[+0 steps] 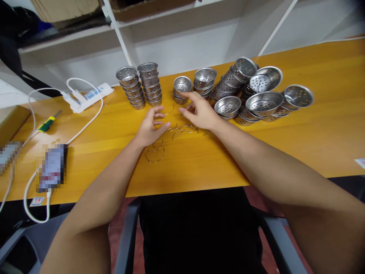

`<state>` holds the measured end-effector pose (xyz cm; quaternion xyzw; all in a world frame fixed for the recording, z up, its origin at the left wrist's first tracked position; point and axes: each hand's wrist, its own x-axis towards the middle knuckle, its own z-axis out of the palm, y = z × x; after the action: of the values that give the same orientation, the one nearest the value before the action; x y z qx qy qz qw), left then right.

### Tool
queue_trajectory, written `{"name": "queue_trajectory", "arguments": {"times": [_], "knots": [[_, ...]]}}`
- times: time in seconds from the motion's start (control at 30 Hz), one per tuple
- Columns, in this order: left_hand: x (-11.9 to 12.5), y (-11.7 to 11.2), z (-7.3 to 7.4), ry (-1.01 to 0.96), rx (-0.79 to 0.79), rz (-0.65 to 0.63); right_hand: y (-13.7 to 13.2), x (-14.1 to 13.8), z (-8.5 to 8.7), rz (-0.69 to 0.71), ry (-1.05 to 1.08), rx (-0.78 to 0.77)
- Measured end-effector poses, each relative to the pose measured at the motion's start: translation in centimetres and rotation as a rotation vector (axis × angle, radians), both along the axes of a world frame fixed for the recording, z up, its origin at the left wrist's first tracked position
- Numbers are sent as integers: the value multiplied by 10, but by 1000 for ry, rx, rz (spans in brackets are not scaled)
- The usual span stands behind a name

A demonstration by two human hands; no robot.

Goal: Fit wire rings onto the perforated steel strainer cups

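Observation:
My left hand rests on the yellow table with fingers loosely spread, its fingertips over several thin wire handles lying loose on the wood. My right hand reaches forward with fingers stretched out, the index tip touching a short stack of perforated metal cups. More wire handles lie between the two hands. Neither hand grips anything that I can see.
Two tall stacks of metal cups stand behind the left hand. Tipped stacks of larger perforated bowls fill the right. A white power strip, its cables and a green screwdriver lie at the left. White shelving rises behind the table.

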<state>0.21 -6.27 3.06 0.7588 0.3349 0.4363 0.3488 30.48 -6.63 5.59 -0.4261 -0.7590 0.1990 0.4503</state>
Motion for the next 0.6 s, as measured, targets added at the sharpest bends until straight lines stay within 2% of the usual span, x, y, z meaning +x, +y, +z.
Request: {"name": "queue_trajectory", "arguments": {"times": [0.13, 0.27, 0.33, 0.4, 0.5, 0.6], "knots": [[-8, 11, 5, 1, 157, 114, -6, -4, 3, 33, 0, 25], [-40, 42, 9, -22, 264, 349, -10, -7, 4, 68, -13, -2], [-63, 62, 7, -39, 227, 493, -11, -8, 3, 80, -14, -11], [-82, 79, 1, -7, 146, 555, -11, -9, 3, 88, -12, -13], [-95, 97, -11, -90, -25, 560, -12, -10, 2, 103, -12, -15], [-93, 105, -22, -152, -104, 490, -12, -11, 1, 122, -10, -29]]}}
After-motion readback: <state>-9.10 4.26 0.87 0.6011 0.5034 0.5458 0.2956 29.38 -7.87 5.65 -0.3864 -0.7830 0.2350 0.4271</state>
